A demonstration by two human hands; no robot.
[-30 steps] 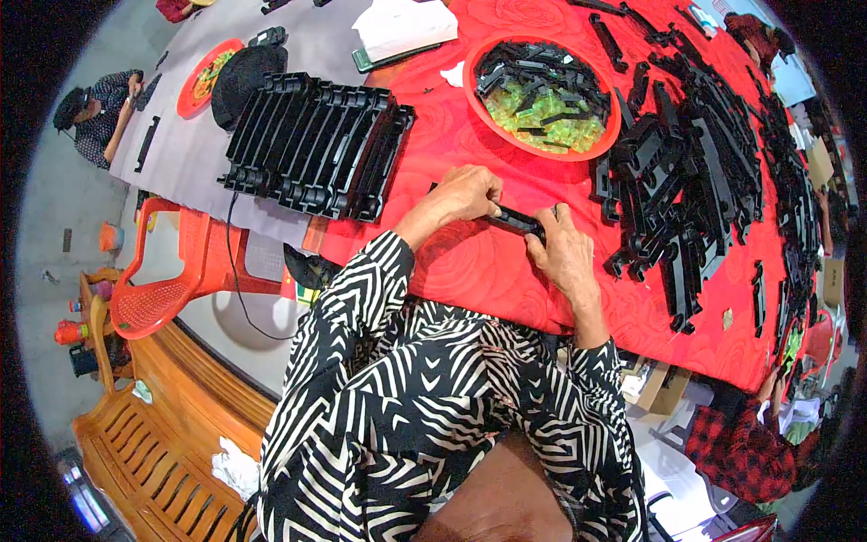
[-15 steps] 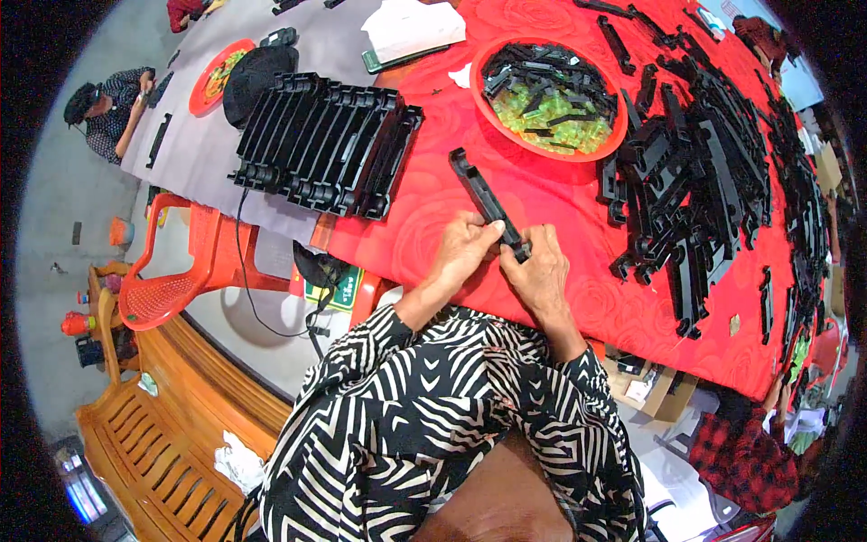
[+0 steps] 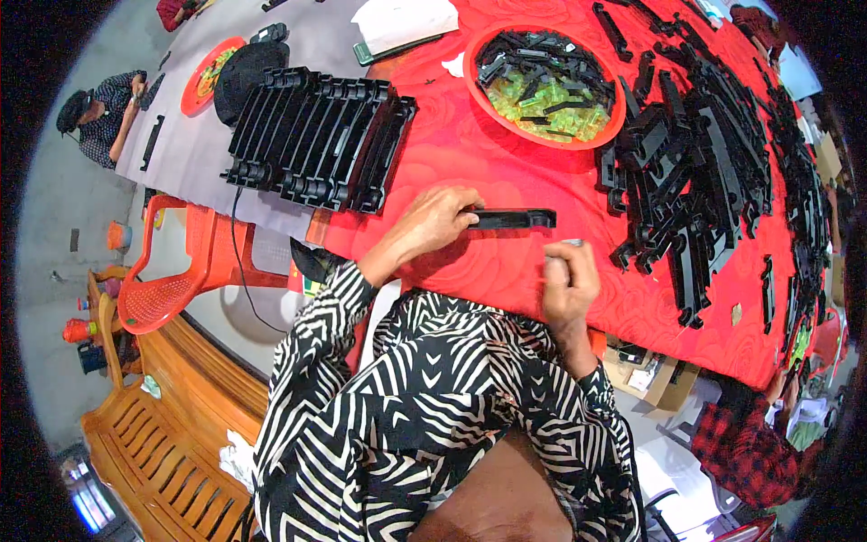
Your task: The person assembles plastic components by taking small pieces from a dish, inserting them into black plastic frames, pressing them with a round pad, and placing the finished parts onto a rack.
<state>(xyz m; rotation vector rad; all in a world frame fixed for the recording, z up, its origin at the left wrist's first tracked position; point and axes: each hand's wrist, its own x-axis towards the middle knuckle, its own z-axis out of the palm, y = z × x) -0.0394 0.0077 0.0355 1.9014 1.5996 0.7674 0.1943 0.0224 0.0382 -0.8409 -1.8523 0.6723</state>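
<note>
My left hand (image 3: 438, 219) is closed on one end of a long black plastic part (image 3: 513, 219), which points to the right just above the red cloth. My right hand (image 3: 571, 282) is apart from the part, to its lower right, with fingers curled and a little blurred. Something small and greyish shows at its fingertips, too small to name. Beyond the hands stands a red bowl (image 3: 470, 86) with small black pieces and yellow-green translucent pieces in it. A neat stack of similar black parts (image 3: 316, 140) lies to the left.
A large loose heap of black parts (image 3: 686, 172) covers the table's right side. A black cap (image 3: 248, 81), a red plate (image 3: 191, 99) and white paper (image 3: 402, 23) lie farther off. An orange chair (image 3: 167, 294) and wooden bench (image 3: 172, 434) stand at left. Other people sit around.
The black part has turned from slanting to nearly level, now in my left hand alone. My right hand has let go of it and moved down and right.
</note>
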